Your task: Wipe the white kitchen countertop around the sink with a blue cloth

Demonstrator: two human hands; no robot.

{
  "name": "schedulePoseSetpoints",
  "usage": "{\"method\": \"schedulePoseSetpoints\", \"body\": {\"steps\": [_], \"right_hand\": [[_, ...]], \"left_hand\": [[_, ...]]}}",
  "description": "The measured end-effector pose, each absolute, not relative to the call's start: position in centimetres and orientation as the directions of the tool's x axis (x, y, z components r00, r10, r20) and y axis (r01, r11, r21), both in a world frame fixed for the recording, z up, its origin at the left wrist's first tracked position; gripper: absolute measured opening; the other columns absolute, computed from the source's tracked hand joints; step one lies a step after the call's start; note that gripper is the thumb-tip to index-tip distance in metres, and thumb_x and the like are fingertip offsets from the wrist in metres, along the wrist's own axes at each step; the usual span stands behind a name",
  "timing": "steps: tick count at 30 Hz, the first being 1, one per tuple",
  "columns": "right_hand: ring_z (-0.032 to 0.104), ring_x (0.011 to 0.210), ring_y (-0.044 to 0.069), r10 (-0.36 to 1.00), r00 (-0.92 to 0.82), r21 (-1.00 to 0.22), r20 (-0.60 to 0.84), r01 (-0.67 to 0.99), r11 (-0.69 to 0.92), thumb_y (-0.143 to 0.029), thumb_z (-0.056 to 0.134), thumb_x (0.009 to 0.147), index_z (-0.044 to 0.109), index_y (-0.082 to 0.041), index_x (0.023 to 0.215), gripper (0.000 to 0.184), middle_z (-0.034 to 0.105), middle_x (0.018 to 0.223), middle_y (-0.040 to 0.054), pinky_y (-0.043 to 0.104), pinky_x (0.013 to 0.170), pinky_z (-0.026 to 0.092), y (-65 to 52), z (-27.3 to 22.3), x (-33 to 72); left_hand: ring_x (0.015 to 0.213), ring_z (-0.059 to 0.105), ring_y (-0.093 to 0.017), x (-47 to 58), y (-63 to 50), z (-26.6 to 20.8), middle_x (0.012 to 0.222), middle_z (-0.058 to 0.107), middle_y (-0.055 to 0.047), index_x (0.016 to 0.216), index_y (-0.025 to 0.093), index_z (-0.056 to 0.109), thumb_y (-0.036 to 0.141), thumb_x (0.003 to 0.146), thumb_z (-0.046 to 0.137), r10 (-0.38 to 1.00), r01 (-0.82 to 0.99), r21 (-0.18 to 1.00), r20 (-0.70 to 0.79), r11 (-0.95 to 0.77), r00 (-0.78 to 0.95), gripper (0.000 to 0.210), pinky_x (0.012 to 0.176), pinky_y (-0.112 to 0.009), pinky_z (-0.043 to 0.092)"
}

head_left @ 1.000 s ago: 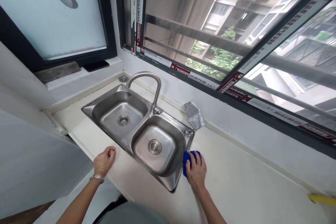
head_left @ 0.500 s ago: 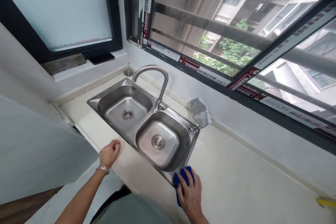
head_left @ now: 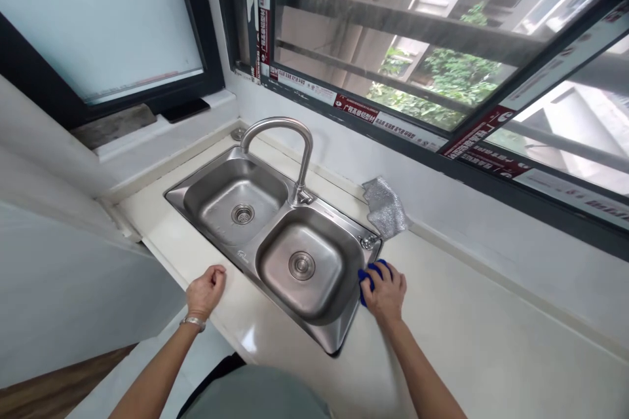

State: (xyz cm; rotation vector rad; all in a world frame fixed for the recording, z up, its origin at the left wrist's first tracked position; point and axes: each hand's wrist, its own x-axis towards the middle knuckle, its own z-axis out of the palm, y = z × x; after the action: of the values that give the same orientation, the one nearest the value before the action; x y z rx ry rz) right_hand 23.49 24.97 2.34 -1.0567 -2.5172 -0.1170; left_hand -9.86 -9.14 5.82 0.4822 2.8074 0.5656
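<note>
A pale desk point(head_left: 481, 340) runs under a wide window point(head_left: 393, 46), and a steel double sink point(head_left: 275, 242) is set into it, its long axis slanting from far left to near right. Both basins look empty apart from their drain fittings: the left one point(head_left: 242, 213) has a strainer, the right one point(head_left: 301, 265) a stopper. A curved faucet point(head_left: 287, 144) rises from the back rim between the basins.

Against the wall just beyond the sink's right end lies a crumpled silver-grey cloth point(head_left: 386, 206), apart from both hands.

The right hand point(head_left: 386, 291) lies flat on the desk at the sink's right rim, fingers curled over and pressing down a small blue cloth point(head_left: 368, 275). The cloth sticks out from under the fingertips toward the basin, touching or just beside the steel edge; it sits on the far-left side of the palm, so the right hand is by far the nearer one to it.

The left hand point(head_left: 205, 289), a bracelet at the wrist, rests in a loose fist on the desk's front edge before the left basin, holding nothing that shows.
</note>
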Motion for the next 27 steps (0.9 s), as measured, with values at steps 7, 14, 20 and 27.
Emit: {"method": "schedulePoseSetpoints", "body": {"steps": [7,14,20,27], "right_hand": [[0.037,0.128,0.034,0.745,-0.536,-0.020,0.398,0.807,0.591,-0.030,0.050,0.086,0.070,-0.022,0.097,0.025,0.062,0.123,0.0080,0.055,0.104,0.023,28.5,2.8,20.2],[0.034,0.134,0.034,0.695,-0.617,0.009,0.370,0.750,0.661,-0.030,0.050,0.087,0.069,-0.022,0.100,0.025,0.061,0.127,0.0067,0.056,0.110,0.021,23.3,2.9,22.0],[0.034,0.138,0.033,0.647,-0.721,-0.067,0.251,0.653,0.754,-0.025,0.050,0.088,0.069,-0.023,0.095,0.021,0.065,0.123,0.0048,0.057,0.116,0.018,15.1,4.5,23.4],[0.037,0.138,0.031,0.502,-0.825,-0.218,0.260,0.457,0.862,-0.018,0.050,0.083,0.069,-0.024,0.099,0.025,0.066,0.119,0.0035,0.058,0.116,0.028,8.3,4.4,25.8]], "left_hand": [[0.059,0.054,-0.016,-9.9,-9.3,5.5,0.055,0.054,0.003,0.100,0.026,0.070,0.032,0.095,0.046,0.370,0.277,0.418,-0.159,0.865,-0.915,0.026,0.060,-0.025,0.029],[0.060,0.055,-0.017,-9.9,-9.3,5.5,0.057,0.056,0.003,0.101,0.027,0.071,0.033,0.095,0.045,0.376,0.281,0.433,-0.151,0.857,-0.914,0.028,0.060,-0.025,0.029],[0.063,0.057,-0.017,-9.9,-9.4,5.4,0.063,0.062,0.000,0.103,0.027,0.071,0.036,0.095,0.045,0.390,0.288,0.434,-0.165,0.853,-0.906,0.028,0.058,-0.026,0.027],[0.066,0.059,-0.019,-10.0,-9.6,5.4,0.068,0.066,-0.001,0.105,0.028,0.070,0.036,0.096,0.045,0.419,0.313,0.442,-0.165,0.841,-0.893,0.028,0.058,-0.027,0.026]]}}
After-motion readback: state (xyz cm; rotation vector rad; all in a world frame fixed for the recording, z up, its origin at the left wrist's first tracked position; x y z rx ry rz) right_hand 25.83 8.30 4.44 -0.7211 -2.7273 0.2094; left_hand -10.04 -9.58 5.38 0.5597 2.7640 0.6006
